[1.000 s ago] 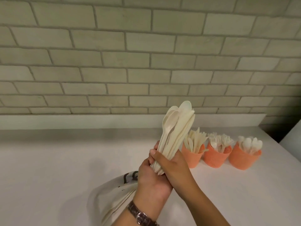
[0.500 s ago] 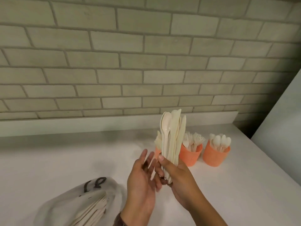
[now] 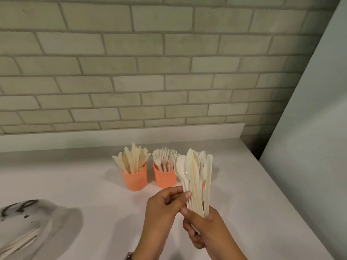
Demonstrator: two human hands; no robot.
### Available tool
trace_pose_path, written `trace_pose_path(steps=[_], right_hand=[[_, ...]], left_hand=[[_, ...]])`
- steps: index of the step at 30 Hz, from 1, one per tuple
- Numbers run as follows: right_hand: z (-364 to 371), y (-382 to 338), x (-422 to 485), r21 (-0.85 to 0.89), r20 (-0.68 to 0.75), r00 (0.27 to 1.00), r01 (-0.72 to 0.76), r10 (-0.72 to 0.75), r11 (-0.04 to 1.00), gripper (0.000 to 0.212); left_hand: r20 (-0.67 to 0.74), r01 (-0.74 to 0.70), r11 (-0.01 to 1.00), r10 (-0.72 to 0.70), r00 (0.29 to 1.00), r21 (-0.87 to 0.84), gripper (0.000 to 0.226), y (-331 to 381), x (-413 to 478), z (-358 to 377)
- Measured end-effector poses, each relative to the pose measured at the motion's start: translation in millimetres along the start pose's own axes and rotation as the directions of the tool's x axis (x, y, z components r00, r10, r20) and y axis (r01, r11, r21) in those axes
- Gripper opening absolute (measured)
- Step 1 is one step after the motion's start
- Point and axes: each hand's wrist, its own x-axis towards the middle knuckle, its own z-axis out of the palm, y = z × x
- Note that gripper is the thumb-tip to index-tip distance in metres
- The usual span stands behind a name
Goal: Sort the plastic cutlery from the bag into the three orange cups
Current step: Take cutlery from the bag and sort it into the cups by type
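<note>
My right hand (image 3: 208, 229) grips the handles of an upright bundle of cream plastic cutlery (image 3: 197, 177), spoons and knives together. My left hand (image 3: 163, 209) pinches the handle of a spoon (image 3: 181, 168) at the bundle's left side. Behind, on the white counter, an orange cup of knives (image 3: 134, 179) stands left of an orange cup of forks (image 3: 164, 178). The third orange cup is almost wholly hidden behind the bundle; only a sliver (image 3: 203, 183) and some spoon heads show. The translucent bag (image 3: 28, 228) with more cutlery lies at the lower left.
A brick wall with a white ledge (image 3: 120, 133) backs the counter (image 3: 75, 184). A pale panel (image 3: 309, 128) rises at the right, past the counter's right edge.
My left hand has gone from open beside the bundle to pinching a spoon in it. The view swung right and down, so the cups now sit left of the bundle.
</note>
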Motion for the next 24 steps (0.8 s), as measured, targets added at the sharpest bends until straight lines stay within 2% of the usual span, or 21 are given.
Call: trace_pose_path(steps=[6, 11, 17, 20, 22, 24], right_hand=[[-41.7, -4.8, -13.0, -0.047, 0.042, 0.999, -0.016, 0.018, 0.999, 0.017], [-51.0, -6.0, -14.8, -0.027, 0.079, 0.997, 0.023, -0.021, 0.999, 0.048], [-51.4, -4.5, -8.1, 0.009, 0.027, 0.996, 0.082, -0.082, 0.997, 0.034], [-59.7, -2.0, -1.0, 0.018, -0.062, 0.993, 0.1, -0.099, 0.995, 0.032], [-68.4, -1.4, 2.9, 0.016, -0.124, 0.988, 0.096, -0.093, 0.995, 0.025], [-78.7, -0.3, 5.5, 0.008, -0.172, 0.98, 0.103, -0.1, 0.995, 0.023]], left_hand=[[-0.038, 0.038, 0.999, -0.038, 0.999, -0.001, 0.009, -2.3, -11.8, 37.3], [-0.012, 0.046, 0.999, -0.046, 0.999, -0.012, 0.008, -2.5, -12.4, 41.3], [-0.01, 0.049, 0.997, -0.049, 0.999, -0.064, 0.01, -3.5, -1.6, 40.2], [-0.04, 0.031, 0.995, -0.035, 0.999, -0.096, 0.013, 0.8, 10.3, 37.9], [-0.078, -0.042, 0.995, 0.035, 0.996, -0.092, 0.011, 8.9, 26.1, 33.0], [-0.115, -0.145, 0.989, 0.145, 0.983, 0.009, 0.02, 16.2, 50.0, 31.2]])
